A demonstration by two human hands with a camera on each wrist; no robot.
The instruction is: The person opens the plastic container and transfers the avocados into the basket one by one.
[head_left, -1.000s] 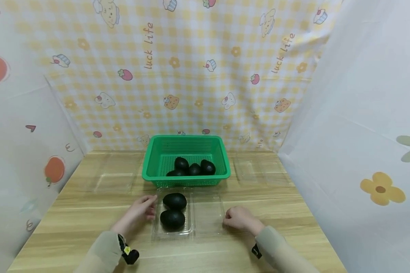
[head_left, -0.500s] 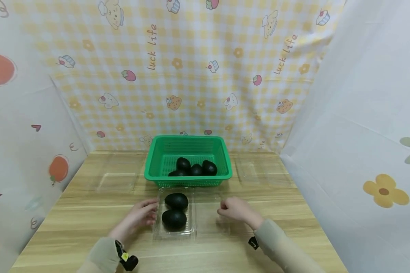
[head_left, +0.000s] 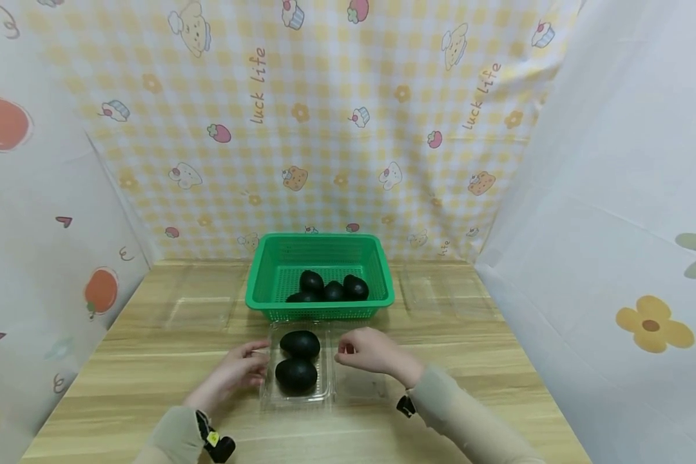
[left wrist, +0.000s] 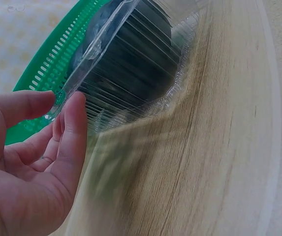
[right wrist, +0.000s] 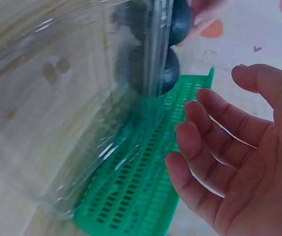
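A clear plastic clamshell box [head_left: 271, 393] lies unfolded on the table, with two dark, egg-shaped fruits like avocados [head_left: 296, 375] in its left half. My left hand [head_left: 239, 370] is at the box's left side, and in the left wrist view its thumb [left wrist: 40, 104] and forefinger pinch the rim. The transparent lid [head_left: 359, 385] spreads out to the right. Above the lid's inner side hovers my right hand [head_left: 374, 353], its fingers [right wrist: 214, 162] loosely bent with nothing between them.
Behind the box stands a green perforated basket [head_left: 319, 314] holding several more dark fruits [head_left: 311, 282]. Other clear plastic boxes lie at the back left [head_left: 200, 312] and back right [head_left: 446, 296]. Patterned curtains [head_left: 336, 142] enclose the table.
My right hand has moved left from the lid's outer edge to near the filled half, and its fingers have loosened. The left hand stays at the box's left side.
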